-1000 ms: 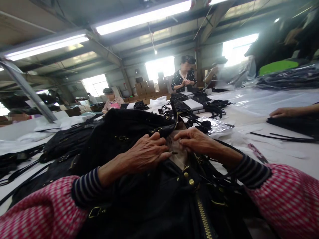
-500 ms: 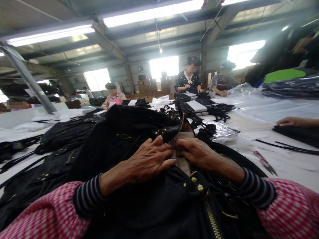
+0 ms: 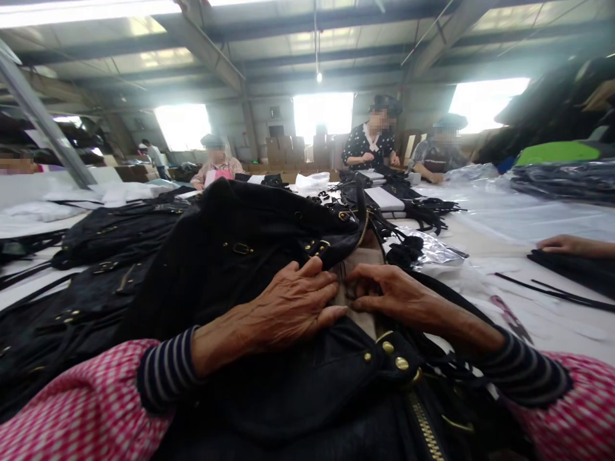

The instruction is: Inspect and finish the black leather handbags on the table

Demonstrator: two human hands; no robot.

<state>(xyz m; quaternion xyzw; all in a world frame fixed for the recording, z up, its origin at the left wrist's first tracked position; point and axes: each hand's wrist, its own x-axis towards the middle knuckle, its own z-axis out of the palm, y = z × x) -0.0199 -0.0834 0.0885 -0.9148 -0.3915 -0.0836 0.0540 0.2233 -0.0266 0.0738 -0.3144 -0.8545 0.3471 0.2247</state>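
A large black bag (image 3: 250,256) with brass buckles, studs and a gold zip lies in front of me, its mouth open on a tan lining (image 3: 358,262). My left hand (image 3: 283,307) rests on the bag's black flap, fingers curled and pressed at the edge of the opening. Fingertip to fingertip with it, my right hand (image 3: 394,296) pinches something small and dark at the lining; I cannot make out what. Both sleeves are pink check over striped cuffs.
More black bags (image 3: 96,256) lie heaped to my left. Small scissors (image 3: 512,317) lie on the white table (image 3: 552,320) at right, near black straps (image 3: 552,288) and another person's hand (image 3: 569,244). Several people sit at the far end behind bags and plastic sheeting (image 3: 528,211).
The camera has tipped, so the bag and both hands sit lower in view. My fingers have closed together at the opening; the hands stay on the bag.
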